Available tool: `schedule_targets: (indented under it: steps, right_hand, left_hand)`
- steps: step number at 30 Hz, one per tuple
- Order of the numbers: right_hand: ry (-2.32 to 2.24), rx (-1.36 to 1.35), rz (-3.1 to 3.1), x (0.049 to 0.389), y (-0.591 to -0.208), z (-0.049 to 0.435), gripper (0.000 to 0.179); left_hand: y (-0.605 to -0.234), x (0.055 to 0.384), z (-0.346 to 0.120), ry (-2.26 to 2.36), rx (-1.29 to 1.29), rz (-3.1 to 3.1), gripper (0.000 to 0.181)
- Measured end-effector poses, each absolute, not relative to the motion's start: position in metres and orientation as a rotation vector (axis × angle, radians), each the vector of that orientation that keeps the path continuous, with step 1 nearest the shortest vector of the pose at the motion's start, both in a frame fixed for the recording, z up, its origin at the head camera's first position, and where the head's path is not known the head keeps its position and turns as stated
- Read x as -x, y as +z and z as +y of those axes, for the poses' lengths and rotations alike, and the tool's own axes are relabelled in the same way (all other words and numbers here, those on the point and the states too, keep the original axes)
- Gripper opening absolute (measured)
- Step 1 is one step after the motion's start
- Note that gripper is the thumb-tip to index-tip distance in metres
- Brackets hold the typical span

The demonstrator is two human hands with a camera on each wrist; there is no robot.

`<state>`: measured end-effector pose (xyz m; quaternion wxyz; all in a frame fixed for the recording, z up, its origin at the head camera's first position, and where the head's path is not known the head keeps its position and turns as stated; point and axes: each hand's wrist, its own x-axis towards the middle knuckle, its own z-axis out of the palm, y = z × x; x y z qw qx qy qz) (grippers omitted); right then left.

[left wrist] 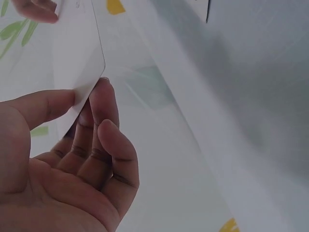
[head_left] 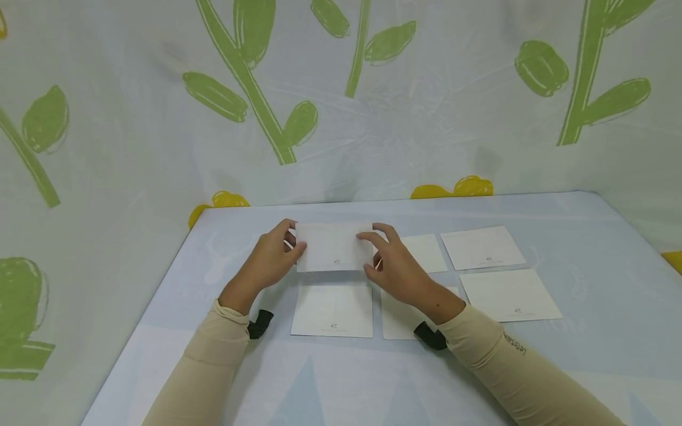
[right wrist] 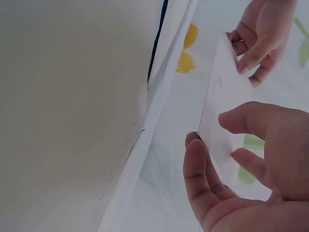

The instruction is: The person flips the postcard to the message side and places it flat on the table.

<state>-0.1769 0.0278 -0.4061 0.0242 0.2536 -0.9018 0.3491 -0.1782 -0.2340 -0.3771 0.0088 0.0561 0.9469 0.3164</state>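
A white card (head_left: pixel 330 245) with a small printed logo is held up over the table, its printed face toward the head camera. My left hand (head_left: pixel 269 259) pinches its left edge, thumb (left wrist: pixel 58 106) on the front and fingers behind. At the right edge, my right hand (head_left: pixel 399 269) holds the card with fingers on both faces. The right wrist view shows that card (right wrist: pixel 224 101) edge-on between both hands. Directly below it lies another white card (head_left: pixel 331 310) with the same logo.
To the right, more white cards lie in two rows: one at the back (head_left: pixel 426 251), one partly under my right wrist (head_left: pixel 396 319), and two farther right, upper (head_left: pixel 482 247) and lower (head_left: pixel 511 294). The pale blue table (head_left: pixel 176 331) meets a leaf-patterned wall (head_left: pixel 426 130).
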Motion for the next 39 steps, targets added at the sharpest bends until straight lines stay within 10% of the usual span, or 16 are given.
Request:
schedule_targets:
  steps: [39]
  right_hand:
    - [0.652,-0.966,-2.867,0.177,-0.417,0.030,0.038]
  left_hand:
    - [-0.390,0.185,-0.234,0.938,-0.124,2.864,0.048]
